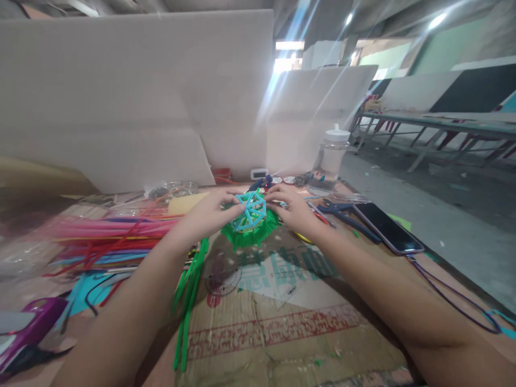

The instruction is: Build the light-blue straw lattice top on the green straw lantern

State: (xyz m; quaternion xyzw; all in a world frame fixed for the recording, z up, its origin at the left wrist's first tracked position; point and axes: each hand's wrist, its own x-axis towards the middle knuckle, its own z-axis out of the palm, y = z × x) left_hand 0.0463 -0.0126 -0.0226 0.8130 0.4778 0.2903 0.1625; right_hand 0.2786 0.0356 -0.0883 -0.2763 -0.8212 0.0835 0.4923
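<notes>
Above the far part of a printed cardboard sheet (258, 322), both of my hands hold a small craft piece: a light-blue stick frame of triangles (253, 209) with a green fringe (250, 238) round its lower edge. My left hand (221, 207) grips its left side, thumb on the blue frame. At the right side, my right hand (288, 207) pinches the edge between thumb and fingers; the exact contact is blurred. Green fuzzy stems (191, 306) lie on the cardboard's left edge, near my left forearm.
Bundles of coloured stems (116, 231) and a purple glue gun (30, 333) lie at left. To the right are dark-handled pliers (355, 220), a phone (389, 228) with a cable, and a water bottle (326, 161). White boards (133, 97) stand behind the table.
</notes>
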